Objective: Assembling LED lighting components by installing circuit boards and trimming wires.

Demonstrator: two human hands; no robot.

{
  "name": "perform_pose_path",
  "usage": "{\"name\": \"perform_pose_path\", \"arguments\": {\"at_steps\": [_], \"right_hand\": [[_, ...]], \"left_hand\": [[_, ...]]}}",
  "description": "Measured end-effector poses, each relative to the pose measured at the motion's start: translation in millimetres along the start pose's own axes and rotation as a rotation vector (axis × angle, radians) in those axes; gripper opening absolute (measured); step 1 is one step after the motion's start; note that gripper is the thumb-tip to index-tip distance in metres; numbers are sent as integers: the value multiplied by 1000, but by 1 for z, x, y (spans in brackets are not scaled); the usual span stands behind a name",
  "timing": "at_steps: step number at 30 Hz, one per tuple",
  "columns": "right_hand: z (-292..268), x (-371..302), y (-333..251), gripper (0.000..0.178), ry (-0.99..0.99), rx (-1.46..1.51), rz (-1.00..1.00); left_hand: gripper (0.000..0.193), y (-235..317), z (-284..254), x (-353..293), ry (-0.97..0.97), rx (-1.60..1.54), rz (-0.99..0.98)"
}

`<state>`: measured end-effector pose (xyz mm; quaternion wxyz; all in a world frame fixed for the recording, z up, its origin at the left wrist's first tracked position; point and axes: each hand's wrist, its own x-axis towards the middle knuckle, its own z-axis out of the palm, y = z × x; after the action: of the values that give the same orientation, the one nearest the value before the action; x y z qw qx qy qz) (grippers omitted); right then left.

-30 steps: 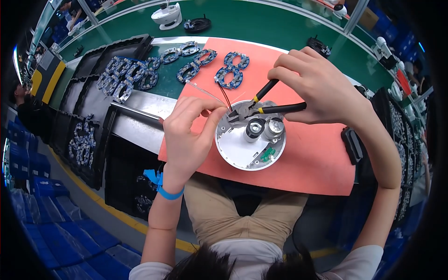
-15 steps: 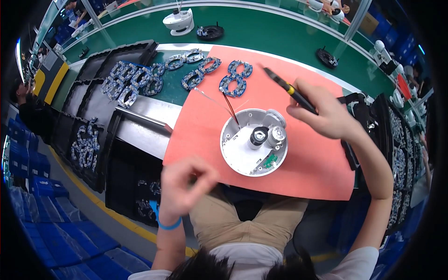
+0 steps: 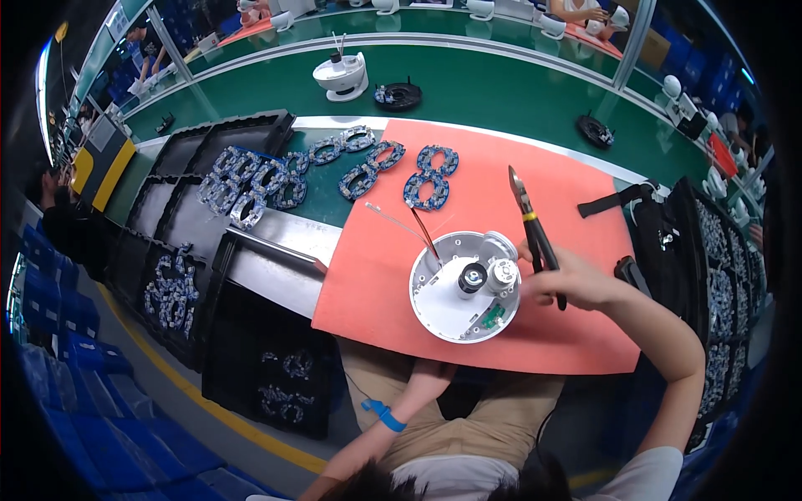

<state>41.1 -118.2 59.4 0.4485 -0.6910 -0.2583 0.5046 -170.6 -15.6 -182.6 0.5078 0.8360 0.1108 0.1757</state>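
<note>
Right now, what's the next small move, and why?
Probably lay the pliers on the pink mat: the right hand holds them beside the white round housing, their jaws clear of the thin wires and gripping nothing.

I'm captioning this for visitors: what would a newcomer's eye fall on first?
Probably the bright salmon-pink flat mat across the middle, bearing the round white open housing. Next, the black-handled metal pliers with yellow near the joint, held in the right grip just right of that housing. Blue figure-eight circuit boards lie beyond, ranging to the upper left.
</note>
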Motion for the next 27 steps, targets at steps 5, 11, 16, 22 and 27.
{"name": "perform_pose_path", "arguments": {"at_steps": [5, 11, 16, 22, 27], "right_hand": [[14, 2, 13, 52, 108, -172, -132], [12, 19, 18, 10, 282, 392, -6], [-46, 49, 4, 4, 422, 420, -77], [-147, 119, -33, 10, 727, 487, -374], [-230, 170, -15, 31, 854, 589, -368]], "left_hand": [[27, 12, 2, 9, 22, -13, 23], [23, 46, -11, 12, 161, -81, 107], [17, 92, -39, 5, 57, -108, 138], [20, 111, -75, 20, 146, -13, 541], [20, 110, -116, 63, 293, 248, 493]]}}
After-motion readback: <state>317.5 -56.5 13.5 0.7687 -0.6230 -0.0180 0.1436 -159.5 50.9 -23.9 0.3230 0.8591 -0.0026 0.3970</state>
